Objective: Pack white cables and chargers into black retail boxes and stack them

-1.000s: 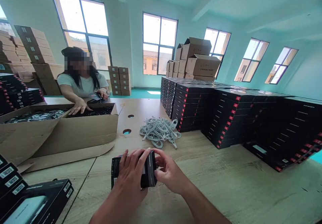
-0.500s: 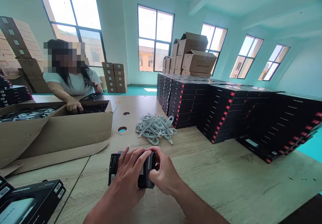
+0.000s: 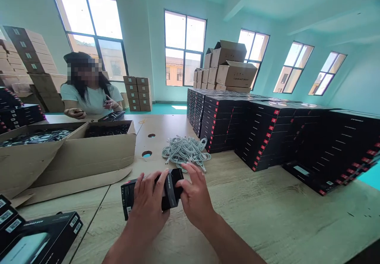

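Gripping the black box (image 3: 170,192) from above, my left hand (image 3: 147,205) has its fingers clamped across it, likely to hold it steady. The box sits near me over the tabletop (image 3: 267,212); I cannot tell from this remote feed whether its underside touches the wood. My right hand (image 3: 196,200) is at the box's three-o'clock end, fingers parted, one tip at a raised dark flap, which I take as the reason that end is left uncovered.

Taking the box as the clock's centre, a loose heap of pale cables (image 3: 186,151) lies just beyond at one o'clock, probably for easy reach. At two o'clock stand stacked black boxes (image 3: 267,137), red labels aligned, perhaps squared up to save room. More boxes (image 3: 53,236) lie at eight o'clock. Open cartons (image 3: 102,153) fill ten o'clock, mouths upward, within reach of a co-worker (image 3: 93,99) at eleven.
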Demonstrator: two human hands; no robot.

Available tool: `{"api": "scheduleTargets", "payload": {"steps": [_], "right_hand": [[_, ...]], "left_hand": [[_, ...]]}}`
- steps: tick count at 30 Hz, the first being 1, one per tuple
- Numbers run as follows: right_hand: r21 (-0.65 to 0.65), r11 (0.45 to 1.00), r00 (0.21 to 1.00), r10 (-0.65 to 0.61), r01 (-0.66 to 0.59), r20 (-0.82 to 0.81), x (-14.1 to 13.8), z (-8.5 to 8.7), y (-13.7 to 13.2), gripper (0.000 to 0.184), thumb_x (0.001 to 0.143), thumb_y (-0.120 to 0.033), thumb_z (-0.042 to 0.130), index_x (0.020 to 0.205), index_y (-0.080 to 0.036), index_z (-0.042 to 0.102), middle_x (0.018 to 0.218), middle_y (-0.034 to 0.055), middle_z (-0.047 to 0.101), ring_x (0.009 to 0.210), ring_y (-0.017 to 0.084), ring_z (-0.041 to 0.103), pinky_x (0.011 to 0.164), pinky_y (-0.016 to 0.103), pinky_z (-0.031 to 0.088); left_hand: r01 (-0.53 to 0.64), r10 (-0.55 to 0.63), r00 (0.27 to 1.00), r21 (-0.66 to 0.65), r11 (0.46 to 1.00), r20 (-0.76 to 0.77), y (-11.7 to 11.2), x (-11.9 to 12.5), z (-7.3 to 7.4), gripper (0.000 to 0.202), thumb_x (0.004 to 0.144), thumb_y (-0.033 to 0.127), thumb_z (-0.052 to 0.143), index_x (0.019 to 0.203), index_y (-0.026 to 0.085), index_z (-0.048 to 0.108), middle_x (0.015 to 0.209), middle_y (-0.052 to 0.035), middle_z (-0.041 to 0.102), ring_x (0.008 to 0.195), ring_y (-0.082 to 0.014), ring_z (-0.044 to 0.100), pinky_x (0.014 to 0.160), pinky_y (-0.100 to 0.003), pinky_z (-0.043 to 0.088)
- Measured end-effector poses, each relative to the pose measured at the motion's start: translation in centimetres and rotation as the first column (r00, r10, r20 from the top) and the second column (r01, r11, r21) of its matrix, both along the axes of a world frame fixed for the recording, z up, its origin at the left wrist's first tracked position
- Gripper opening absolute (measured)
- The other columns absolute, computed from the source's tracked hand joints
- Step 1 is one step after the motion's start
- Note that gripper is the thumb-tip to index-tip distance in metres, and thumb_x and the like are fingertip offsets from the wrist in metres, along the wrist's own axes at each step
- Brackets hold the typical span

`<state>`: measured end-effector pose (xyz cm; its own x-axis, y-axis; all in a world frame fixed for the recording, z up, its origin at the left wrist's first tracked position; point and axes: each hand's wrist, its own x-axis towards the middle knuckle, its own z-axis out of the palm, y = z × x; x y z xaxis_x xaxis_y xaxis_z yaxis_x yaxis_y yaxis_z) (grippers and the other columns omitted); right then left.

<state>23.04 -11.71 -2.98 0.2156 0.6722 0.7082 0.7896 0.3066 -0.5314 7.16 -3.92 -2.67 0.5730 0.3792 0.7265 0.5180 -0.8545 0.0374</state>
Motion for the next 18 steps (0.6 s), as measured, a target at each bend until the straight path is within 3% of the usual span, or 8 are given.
{"api": "scheduleTargets", "payload": {"steps": [2, 4, 7, 9, 12, 14, 16, 18], "right_hand": [[-0.114, 0.993, 0.998, -0.017, 0.010, -0.064, -0.1, -0.1, 0.3, 0.030, 0.088, -0.012, 0.050, 0.099, -0.025, 0.074, 0.151, 0.0062, 0.048, 0.148, 0.030, 0.030, 0.120, 0.058, 0.023], [-0.227, 0.973, 0.966, -0.026, -0.034, -0.257, 0.0, -0.6, 0.7, 0.023, 0.093, -0.024, 0.053, 0.099, -0.025, 0.075, 0.155, 0.0070, 0.045, 0.149, 0.031, 0.027, 0.120, 0.059, 0.023], [-0.236, 0.963, 0.851, -0.011, -0.133, -0.524, 0.7, -1.1, 1.3, 0.018, 0.078, -0.036, 0.076, 0.086, -0.022, 0.069, 0.152, 0.0096, 0.046, 0.147, 0.034, 0.031, 0.119, 0.056, 0.025], [-0.145, 0.973, 0.736, 0.034, -0.178, -0.676, 1.6, -1.0, 1.5, 0.031, 0.063, -0.035, 0.085, 0.078, -0.021, 0.062, 0.147, 0.0104, 0.050, 0.141, 0.035, 0.041, 0.116, 0.052, 0.032], [0.037, 0.969, 0.414, 0.139, -0.244, -0.900, 3.5, -0.5, 1.6, 0.036, 0.065, -0.038, 0.083, 0.083, -0.021, 0.057, 0.138, 0.0101, 0.059, 0.117, 0.029, 0.063, 0.095, 0.045, 0.054], [0.085, 0.968, 0.229, 0.140, -0.234, -0.963, 4.9, -0.1, 1.6, 0.039, 0.067, -0.039, 0.082, 0.092, -0.021, 0.058, 0.124, 0.0089, 0.068, 0.095, 0.023, 0.071, 0.076, 0.036, 0.060], [0.054, 0.978, 0.165, 0.088, -0.202, -0.982, 6.4, -0.1, 1.6, 0.042, 0.067, -0.038, 0.082, 0.098, -0.021, 0.060, 0.105, 0.0059, 0.074, 0.082, 0.019, 0.072, 0.064, 0.029, 0.059], [-0.005, 0.982, 0.156, 0.025, -0.191, -0.987, 7.5, -0.4, 1.7, 0.039, 0.069, -0.037, 0.079, 0.100, -0.020, 0.063, 0.091, 0.0042, 0.075, 0.073, 0.017, 0.072, 0.054, 0.023, 0.055]], "left_hand": [[-0.023, 0.024, 1.000, 0.024, 0.999, -0.014, 0.0, 0.1, 0.1, 0.088, 0.072, 0.005, 0.056, 0.154, 0.021, 0.029, 0.132, -0.0167, 0.054, 0.129, -0.0346, 0.052, 0.122, -0.059, 0.022], [0.003, -0.002, 0.999, 0.040, 0.999, -0.047, 0.2, 0.1, 0.1, 0.086, 0.073, 0.005, 0.055, 0.153, 0.021, 0.029, 0.135, -0.0165, 0.054, 0.131, -0.0342, 0.051, 0.123, -0.059, 0.020], [0.068, -0.063, 0.994, 0.061, 0.996, -0.089, 0.7, 0.2, 0.2, 0.083, 0.073, 0.006, 0.055, 0.152, 0.020, 0.031, 0.140, -0.0157, 0.054, 0.135, -0.0336, 0.048, 0.124, -0.056, 0.019], [0.051, -0.046, 0.995, 0.055, 0.997, -0.089, 1.3, 0.1, 0.3, 0.079, 0.076, 0.011, 0.056, 0.151, 0.018, 0.032, 0.141, -0.0168, 0.054, 0.135, -0.0343, 0.049, 0.122, -0.056, 0.024], [-0.037, 0.039, 0.996, 0.026, 0.999, -0.084, 2.4, -0.5, 0.5, 0.072, 0.079, 0.018, 0.059, 0.148, 0.019, 0.038, 0.139, -0.0180, 0.055, 0.130, -0.0377, 0.052, 0.114, -0.057, 0.037], [-0.115, 0.113, 0.989, -0.014, 0.993, -0.098, 3.2, -1.2, 0.5, 0.068, 0.078, 0.022, 0.060, 0.144, 0.020, 0.043, 0.137, -0.0176, 0.057, 0.126, -0.0396, 0.053, 0.110, -0.058, 0.041], [-0.201, 0.192, 0.973, -0.064, 0.977, -0.125, 3.9, -1.9, 0.3, 0.067, 0.076, 0.025, 0.061, 0.141, 0.019, 0.048, 0.135, -0.0186, 0.058, 0.125, -0.0412, 0.055, 0.109, -0.060, 0.040], [-0.285, 0.270, 0.952, -0.098, 0.953, -0.144, 4.4, -2.3, 0.1, 0.068, 0.074, 0.027, 0.061, 0.140, 0.015, 0.050, 0.136, -0.0216, 0.058, 0.127, -0.0435, 0.053, 0.112, -0.064, 0.035]]}}
